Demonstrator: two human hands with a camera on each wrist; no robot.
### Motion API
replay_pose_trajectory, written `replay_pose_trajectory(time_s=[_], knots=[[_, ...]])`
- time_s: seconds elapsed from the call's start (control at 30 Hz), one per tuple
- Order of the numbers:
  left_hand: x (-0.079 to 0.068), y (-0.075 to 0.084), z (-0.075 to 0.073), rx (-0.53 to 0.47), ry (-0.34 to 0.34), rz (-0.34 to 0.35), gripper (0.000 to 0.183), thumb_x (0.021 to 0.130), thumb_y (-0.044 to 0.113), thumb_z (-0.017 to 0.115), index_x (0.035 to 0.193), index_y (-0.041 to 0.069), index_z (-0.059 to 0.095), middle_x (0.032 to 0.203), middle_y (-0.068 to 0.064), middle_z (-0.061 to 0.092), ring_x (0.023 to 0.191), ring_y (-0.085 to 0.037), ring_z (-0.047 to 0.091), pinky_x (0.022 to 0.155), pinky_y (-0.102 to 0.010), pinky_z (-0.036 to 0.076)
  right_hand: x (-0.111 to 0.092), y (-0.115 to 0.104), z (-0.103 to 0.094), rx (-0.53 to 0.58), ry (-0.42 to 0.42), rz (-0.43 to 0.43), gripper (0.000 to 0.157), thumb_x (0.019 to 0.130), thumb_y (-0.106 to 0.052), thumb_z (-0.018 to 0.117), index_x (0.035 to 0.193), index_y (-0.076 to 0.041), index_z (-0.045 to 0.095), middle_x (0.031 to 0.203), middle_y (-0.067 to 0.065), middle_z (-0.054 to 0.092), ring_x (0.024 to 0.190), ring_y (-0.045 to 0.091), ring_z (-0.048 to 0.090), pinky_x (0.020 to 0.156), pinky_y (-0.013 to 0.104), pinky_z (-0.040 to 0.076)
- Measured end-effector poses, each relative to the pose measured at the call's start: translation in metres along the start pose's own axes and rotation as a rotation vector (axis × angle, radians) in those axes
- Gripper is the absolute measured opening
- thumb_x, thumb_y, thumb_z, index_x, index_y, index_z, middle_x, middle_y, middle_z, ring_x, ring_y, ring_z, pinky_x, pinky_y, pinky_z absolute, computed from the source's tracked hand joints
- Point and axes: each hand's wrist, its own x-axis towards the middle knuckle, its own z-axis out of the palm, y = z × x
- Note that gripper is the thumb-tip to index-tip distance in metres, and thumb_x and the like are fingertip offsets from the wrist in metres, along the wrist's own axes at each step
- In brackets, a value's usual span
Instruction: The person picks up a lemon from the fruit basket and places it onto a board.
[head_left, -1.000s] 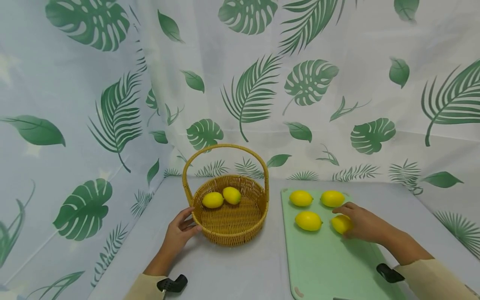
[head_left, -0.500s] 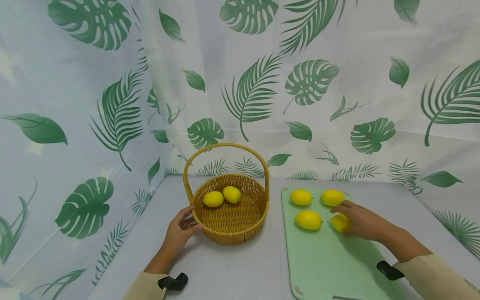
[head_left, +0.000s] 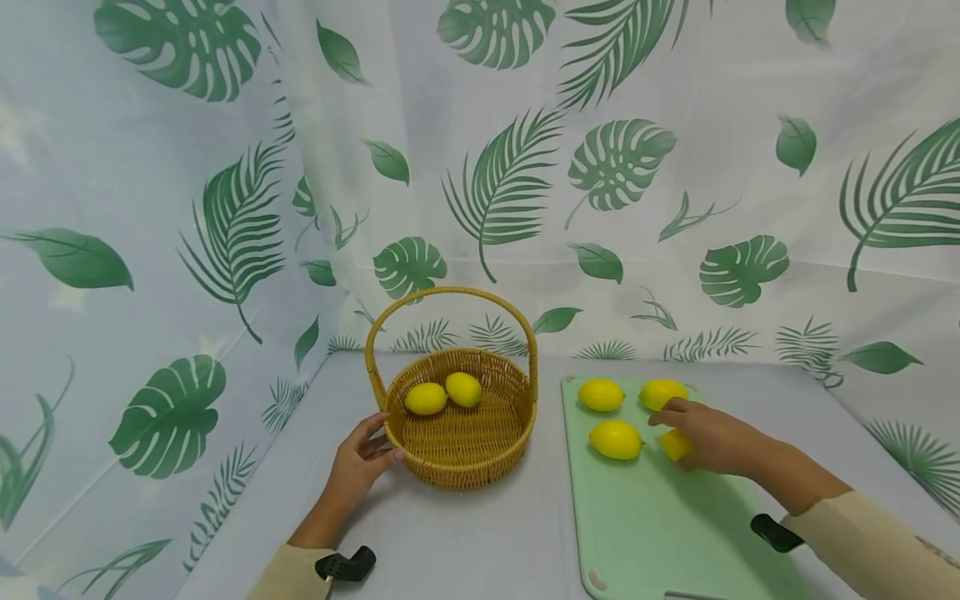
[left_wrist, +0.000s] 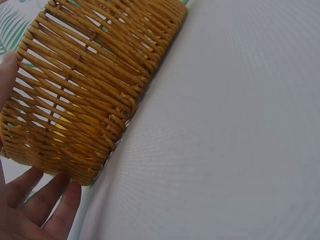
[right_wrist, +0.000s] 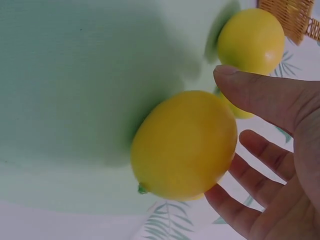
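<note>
A round wicker basket (head_left: 468, 477) with a tall arched handle stands left of centre, two yellow lemons (head_left: 426, 399) inside. Against its left outer side rests my left hand (head_left: 358, 467), thumb and spread fingertips touching the weave (left_wrist: 75, 90). On the light green cutting board (head_left: 637, 533), my right hand (head_left: 716, 442) is over the nearest right lemon (right_wrist: 185, 145), partly hiding it in the head view. In the right wrist view its fingertips touch one side of that lemon, while the thumb stands apart from it. More lemons (head_left: 617, 439) lie beside and behind it.
A pale grey cloth (head_left: 480, 550) covers the table. Leaf-print curtains (head_left: 510, 167) hang behind and at the left. A dark slot shows at the board's near edge. Each sleeve carries a black wrist device (head_left: 347, 565).
My right hand has shifted slightly left and away from me, covering more of the nearest right lemon. The left hand and basket stay in place.
</note>
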Motion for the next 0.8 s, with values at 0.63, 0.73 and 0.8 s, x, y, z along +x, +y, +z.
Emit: replay_pose_trajectory(time_s=[0.63, 0.73, 0.8], knots=[[0.001, -0.014, -0.001, 0.026, 0.031, 0.047, 0.068, 0.083, 0.007, 0.078, 0.142, 0.0, 0.045, 0.146, -0.024, 0.04, 0.12, -0.042, 0.053, 0.084, -0.031, 0.054, 0.02, -0.032, -0.021, -0.078, -0.042, -0.092, 0.052, 0.076, -0.011, 0.084, 0.124, -0.012, 0.064, 0.123, 0.009, 0.055, 0.11, 0.033, 0.055, 0.087, 0.048, 0.052], [0.001, -0.013, -0.001, 0.016, 0.03, 0.049, 0.068, 0.082, 0.006, 0.078, 0.142, 0.001, 0.046, 0.146, -0.024, 0.04, 0.12, -0.042, 0.053, 0.084, -0.031, 0.054, 0.026, -0.036, -0.023, -0.097, -0.052, -0.113, 0.052, 0.076, -0.012, 0.084, 0.124, -0.012, 0.065, 0.122, 0.006, 0.056, 0.112, 0.032, 0.054, 0.089, 0.048, 0.051], [0.002, -0.012, -0.001, 0.011, 0.027, 0.037, 0.068, 0.082, 0.007, 0.079, 0.142, 0.003, 0.046, 0.146, -0.022, 0.04, 0.12, -0.04, 0.053, 0.084, -0.031, 0.054, 0.031, -0.04, -0.023, -0.111, -0.063, -0.127, 0.052, 0.075, -0.011, 0.084, 0.124, -0.013, 0.065, 0.122, 0.005, 0.056, 0.113, 0.031, 0.054, 0.09, 0.047, 0.05]])
